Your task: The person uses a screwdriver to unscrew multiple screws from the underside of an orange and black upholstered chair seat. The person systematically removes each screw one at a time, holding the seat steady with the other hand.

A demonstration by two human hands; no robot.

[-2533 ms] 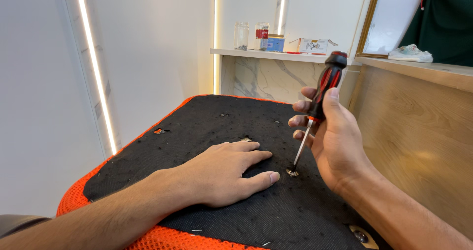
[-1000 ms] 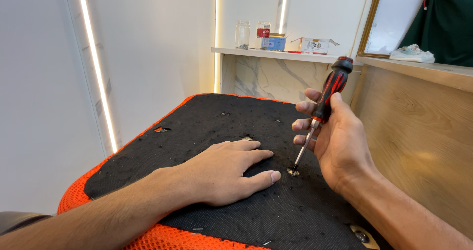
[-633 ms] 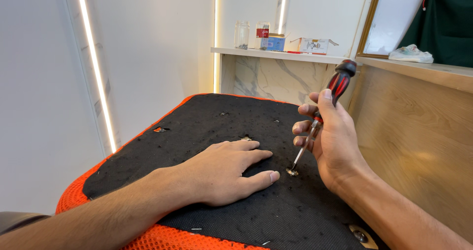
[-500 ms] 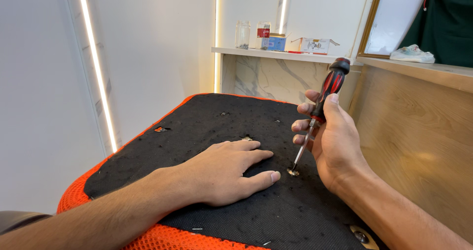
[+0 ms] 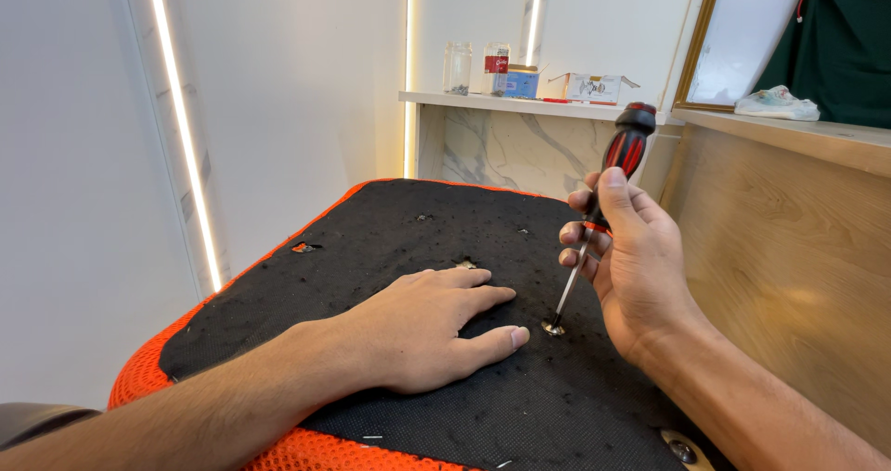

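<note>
Black fabric panel [image 5: 390,239] is staying put because we are pressing our left hand [image 5: 422,336] flat, fingers spread, while our right hand [image 5: 631,267] is gripping the screwdriver [image 5: 603,206] fast, tip seated in the screw [image 5: 553,326].

Background stuff: a marble shelf [image 5: 520,106] is running along the back wall, with two glass jars [image 5: 458,67] sitting next to a blue box [image 5: 522,82] and an open white carton [image 5: 592,88]. A light strip [image 5: 183,137] is glowing down the left wall. On the right, a wooden counter [image 5: 798,211] is carrying a crumpled pale cloth [image 5: 778,103], just beside a dark green curtain [image 5: 849,44] and a gold-framed panel [image 5: 738,35].
</note>
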